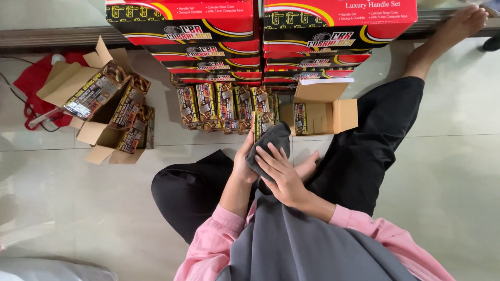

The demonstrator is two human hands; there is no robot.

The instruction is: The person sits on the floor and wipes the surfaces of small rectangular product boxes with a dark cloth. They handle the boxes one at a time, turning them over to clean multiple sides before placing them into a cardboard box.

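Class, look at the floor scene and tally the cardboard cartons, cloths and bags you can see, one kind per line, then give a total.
Open brown cartons: 2, one at left and one by the stacks
Grey cloth: 1
Red bag: 1
Total: 4

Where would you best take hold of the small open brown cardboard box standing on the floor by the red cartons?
Probably by the two side walls of the small open brown cardboard box, coming down from above. Its flaps are folded outward and its mouth faces up, so the thin walls stand free for the fingers. A row of small printed packs stands close on its left, so approach from the right.
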